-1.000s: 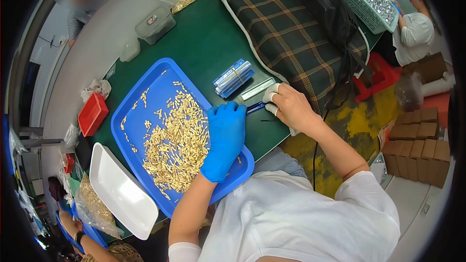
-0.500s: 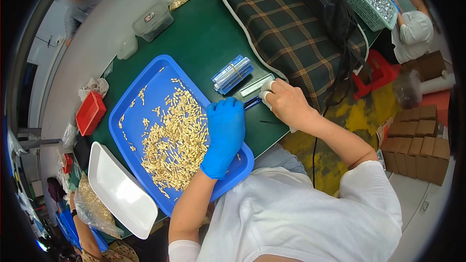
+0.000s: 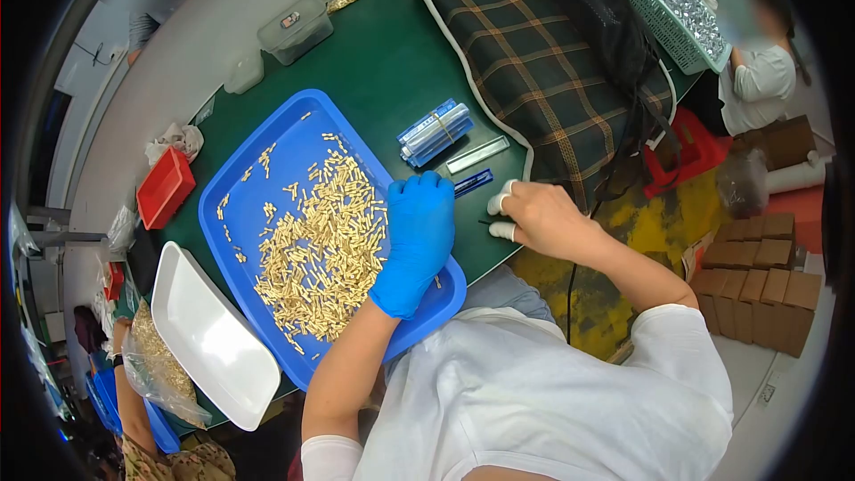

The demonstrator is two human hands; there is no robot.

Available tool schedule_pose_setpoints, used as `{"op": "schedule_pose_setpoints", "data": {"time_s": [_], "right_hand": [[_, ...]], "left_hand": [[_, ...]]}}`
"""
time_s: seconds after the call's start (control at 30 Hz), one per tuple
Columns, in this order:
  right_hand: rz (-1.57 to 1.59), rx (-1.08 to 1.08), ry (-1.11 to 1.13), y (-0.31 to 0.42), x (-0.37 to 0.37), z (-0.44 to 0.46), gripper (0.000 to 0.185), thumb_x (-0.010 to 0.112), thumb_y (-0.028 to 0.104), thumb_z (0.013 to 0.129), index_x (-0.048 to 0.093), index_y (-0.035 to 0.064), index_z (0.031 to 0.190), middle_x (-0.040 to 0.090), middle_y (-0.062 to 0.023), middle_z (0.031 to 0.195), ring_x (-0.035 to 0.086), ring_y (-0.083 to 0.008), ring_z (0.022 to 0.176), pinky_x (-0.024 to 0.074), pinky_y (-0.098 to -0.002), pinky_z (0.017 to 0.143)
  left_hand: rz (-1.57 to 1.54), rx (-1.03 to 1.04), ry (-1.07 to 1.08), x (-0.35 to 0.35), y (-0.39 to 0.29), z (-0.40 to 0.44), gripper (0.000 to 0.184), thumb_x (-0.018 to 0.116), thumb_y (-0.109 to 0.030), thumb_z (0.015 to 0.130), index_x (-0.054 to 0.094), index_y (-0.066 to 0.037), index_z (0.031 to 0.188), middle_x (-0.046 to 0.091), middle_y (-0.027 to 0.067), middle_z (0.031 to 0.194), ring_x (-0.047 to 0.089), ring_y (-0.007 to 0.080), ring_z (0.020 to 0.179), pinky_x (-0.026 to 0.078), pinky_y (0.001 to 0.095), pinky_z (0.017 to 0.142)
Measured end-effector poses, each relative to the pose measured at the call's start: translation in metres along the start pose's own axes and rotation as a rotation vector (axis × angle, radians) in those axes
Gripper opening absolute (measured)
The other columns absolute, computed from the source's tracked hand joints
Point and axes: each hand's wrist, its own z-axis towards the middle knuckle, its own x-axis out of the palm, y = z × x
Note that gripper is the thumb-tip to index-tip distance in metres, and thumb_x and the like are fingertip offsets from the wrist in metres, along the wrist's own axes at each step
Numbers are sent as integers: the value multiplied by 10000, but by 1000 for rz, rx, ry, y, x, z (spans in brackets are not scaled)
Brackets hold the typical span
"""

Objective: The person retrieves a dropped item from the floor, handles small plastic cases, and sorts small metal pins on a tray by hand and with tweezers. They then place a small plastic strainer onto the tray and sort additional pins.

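Between the gloved left hand [image 3: 420,230], grip unclear, and right hand [image 3: 545,216], fingers apart, a blue tool [image 3: 473,183].

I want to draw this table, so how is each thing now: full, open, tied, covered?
Blue tray: open, many gold pieces inside
White tray: open
Red tray: open
Bundle: tied together
Green basket: heaped with shiny pieces
Checked cloth: spread out, something black on top
Left hand: blue glove on, grip hidden
Right hand: white fingertip covers on, grip unclear
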Motion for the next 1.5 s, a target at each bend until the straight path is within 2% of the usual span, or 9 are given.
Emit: {"op": "schedule_pose_setpoints", "data": {"time_s": [0.03,0.33,0.4,0.57,0.83,1.07,1.23,1.33,1.5], "right_hand": [[-16,25,74,3,1,-5,157,671,142,748,597,37,838,535,-108,807,578,-291,740,473,-386,605],[-50,9,51,-1,6,-8,166,675,139,741,593,48,855,537,-93,792,570,-286,713,467,-381,589],[-6,-15,-72,-2,-1,-5,149,667,119,743,589,50,850,536,-89,785,567,-280,729,469,-374,603],[-108,-73,-273,-10,-11,18,124,654,90,746,576,48,833,532,-89,770,557,-277,780,472,-360,646],[-132,-2,-184,-26,-15,31,124,607,34,711,580,21,832,562,-119,829,556,-294,834,476,-390,710],[-91,8,-170,-23,-2,19,133,637,74,748,591,24,862,565,-115,839,552,-295,835,470,-385,715],[-8,22,-214,-24,8,15,151,647,83,765,610,28,900,570,-110,858,552,-290,844,467,-374,727],[20,20,-240,-23,9,13,150,637,97,764,615,35,899,565,-103,865,549,-285,862,469,-377,730],[10,41,-231,-22,9,12,165,624,107,776,626,41,927,562,-93,878,543,-277,878,469,-372,743]], "left_hand": [[-2,2,1,0,0,0,119,628,-132,763,568,-63,838,550,88,876,537,259,864,380,386,820],[-75,51,-74,-3,1,-1,237,581,-89,775,640,-107,1004,588,87,925,558,258,836,407,380,773],[-23,95,-38,-5,0,-2,285,564,-75,774,649,-121,1042,598,85,941,565,256,835,422,374,752],[47,117,29,-9,-3,0,286,558,-78,766,655,-112,1033,601,86,944,568,259,840,442,367,726],[-100,93,-69,0,0,-1,226,577,-85,767,642,-76,983,592,99,957,560,275,845,452,382,714],[-141,-7,-20,14,-9,9,131,617,-119,766,588,-31,860,566,119,916,550,305,862,463,400,717],[-134,-39,-4,10,-10,7,113,603,-109,776,579,-27,849,560,126,907,547,313,871,464,404,724],[-172,-35,-87,11,-10,5,119,597,-114,791,580,-26,870,560,134,903,552,319,856,469,404,710],[-210,-74,-100,11,-11,7,136,588,-123,811,585,-29,910,562,136,883,564,317,827,475,402,689]]}}
